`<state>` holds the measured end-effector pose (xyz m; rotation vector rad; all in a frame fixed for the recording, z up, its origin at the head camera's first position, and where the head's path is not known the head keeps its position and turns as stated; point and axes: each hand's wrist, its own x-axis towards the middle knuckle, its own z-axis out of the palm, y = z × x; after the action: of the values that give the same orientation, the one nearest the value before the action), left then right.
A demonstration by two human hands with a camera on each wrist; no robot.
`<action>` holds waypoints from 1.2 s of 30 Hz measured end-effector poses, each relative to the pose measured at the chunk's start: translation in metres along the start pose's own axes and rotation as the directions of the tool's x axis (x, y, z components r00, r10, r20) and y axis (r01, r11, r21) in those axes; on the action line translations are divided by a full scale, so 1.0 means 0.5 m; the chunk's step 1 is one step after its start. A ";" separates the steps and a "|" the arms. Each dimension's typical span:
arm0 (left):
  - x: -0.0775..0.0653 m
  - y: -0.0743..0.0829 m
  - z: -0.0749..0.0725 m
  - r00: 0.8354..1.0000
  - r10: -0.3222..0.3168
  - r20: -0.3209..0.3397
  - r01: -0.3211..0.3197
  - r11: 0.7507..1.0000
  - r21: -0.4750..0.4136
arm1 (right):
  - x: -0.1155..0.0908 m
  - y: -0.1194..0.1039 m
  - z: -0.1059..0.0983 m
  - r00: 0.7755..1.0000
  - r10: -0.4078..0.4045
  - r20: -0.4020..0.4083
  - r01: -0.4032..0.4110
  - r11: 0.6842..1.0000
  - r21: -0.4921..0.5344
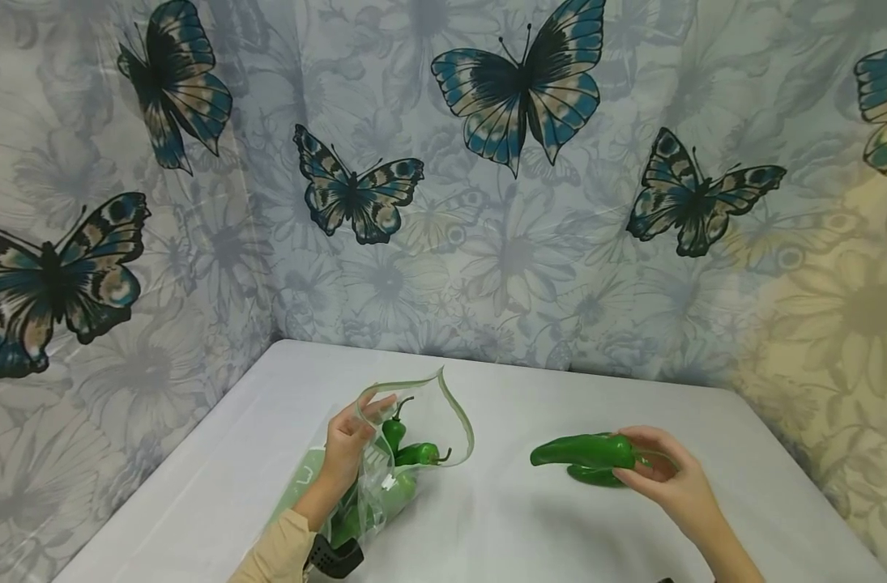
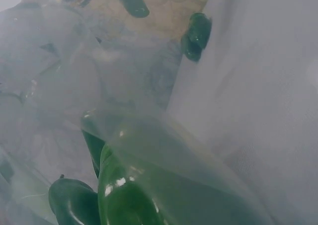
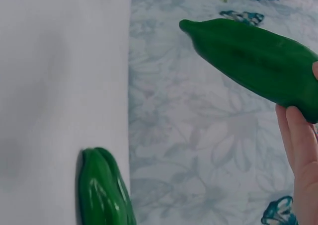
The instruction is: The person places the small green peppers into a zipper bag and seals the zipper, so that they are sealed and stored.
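Observation:
My left hand [image 1: 344, 441] pinches the rim of a clear plastic bag [image 1: 466, 417], whose mouth stands wide toward the right. Several green peppers [image 1: 417, 454] lie inside, two with their stems showing near the mouth. In the left wrist view, peppers [image 2: 124, 195] show through the hazy plastic. Over the right half of the table, my right hand [image 1: 669, 470] grips a long green pepper [image 1: 582, 450] by its stem end, tip pointing left. The right wrist view shows this pepper [image 3: 253, 56] raised, apart from another green pepper [image 3: 102, 190] on the table.
A white-covered table [image 1: 487, 518] carries everything. Behind it and along its sides hangs a fabric backdrop [image 1: 516, 267] printed with flowers and butterflies. A pale green panel [image 1: 297, 482] with white marking lies beside my left forearm. A black strap [image 1: 334, 557] circles that wrist.

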<state>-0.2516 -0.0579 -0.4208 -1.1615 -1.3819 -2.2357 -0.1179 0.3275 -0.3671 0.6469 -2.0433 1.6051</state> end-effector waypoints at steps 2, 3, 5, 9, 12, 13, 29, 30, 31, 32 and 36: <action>-0.001 0.000 0.001 1.000 0.003 -0.001 -0.003 1.000 -0.002 | 0.006 -0.003 0.009 1.000 0.003 -0.015 -0.002 1.000 0.030; -0.001 0.000 0.001 1.000 0.004 -0.001 -0.004 1.000 -0.004 | 0.010 -0.005 0.013 1.000 0.010 -0.018 -0.009 1.000 0.029; 0.000 0.000 0.001 1.000 0.008 0.001 -0.008 1.000 -0.007 | 0.016 -0.010 0.019 0.999 0.031 -0.014 -0.030 0.999 0.029; 0.001 0.000 0.002 1.000 0.003 -0.002 -0.003 1.000 -0.014 | 0.029 -0.015 0.032 1.000 0.027 0.011 -0.028 0.998 0.057; 0.000 0.000 0.002 1.000 -0.010 -0.009 0.010 1.000 -0.014 | 0.038 -0.015 0.042 1.000 -0.001 0.006 0.000 0.998 0.065; 0.000 -0.001 0.002 1.000 -0.012 -0.010 0.012 1.000 -0.016 | 0.041 -0.014 0.046 1.000 -0.007 0.001 0.007 0.998 0.064; 0.000 0.000 0.002 1.000 0.014 0.018 -0.013 1.000 -0.026 | 0.077 -0.011 0.103 0.993 -0.042 -0.112 0.057 0.989 0.137; 0.001 0.001 0.002 1.000 0.015 0.022 -0.015 0.999 -0.030 | 0.078 -0.012 0.106 0.992 -0.047 -0.121 0.064 0.989 0.137; 0.001 0.001 0.002 1.000 0.016 0.023 -0.015 0.999 -0.032 | 0.079 -0.012 0.109 0.991 -0.053 -0.126 0.070 0.988 0.136; 0.002 0.001 0.003 1.000 0.015 0.025 -0.015 0.999 -0.031 | 0.081 -0.012 0.113 0.989 -0.057 -0.136 0.075 0.988 0.132; 0.003 0.003 0.005 0.999 0.011 0.031 -0.011 1.000 -0.019 | 0.085 -0.011 0.125 0.986 -0.090 -0.138 0.107 0.987 0.122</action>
<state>-0.2508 -0.0563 -0.4182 -1.2127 -1.3652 -2.2371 -0.1522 0.2618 -0.3502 0.6580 -1.7974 1.6853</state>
